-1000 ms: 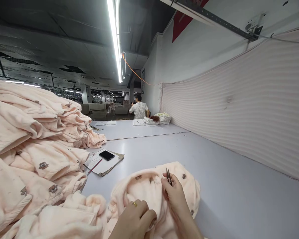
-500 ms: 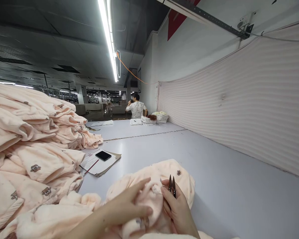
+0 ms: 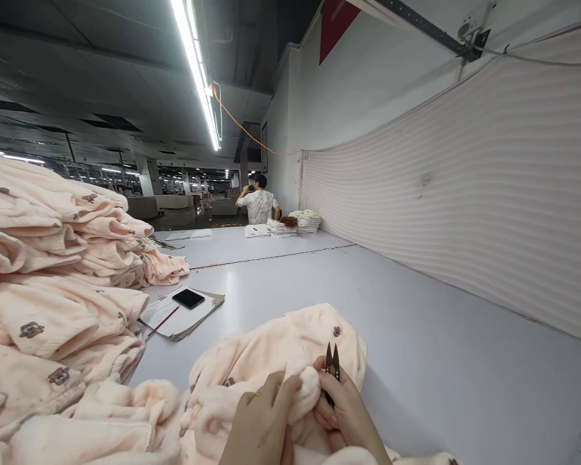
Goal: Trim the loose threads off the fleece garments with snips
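A pale pink fleece garment with small brown printed figures lies bunched on the table in front of me. My left hand is closed on a fold of it, fingers bent around the cloth. Black thread snips are in my right hand, their two blades pointing up and slightly apart. The fingertips of that hand also touch the bunched fleece beside my left fingers. Part of the snips' handle is hidden in the palm.
A tall heap of similar pink garments fills the left side. Papers with a black phone and a red pen lie beyond. Stacked white cloth and a person are at the far end; a striped sheet covers the right wall.
My left hand has gone from spread fingers to gripping the fleece, closer to my right hand. The garment's folds have shifted. My right hand still holds the snips. The view has turned slightly.
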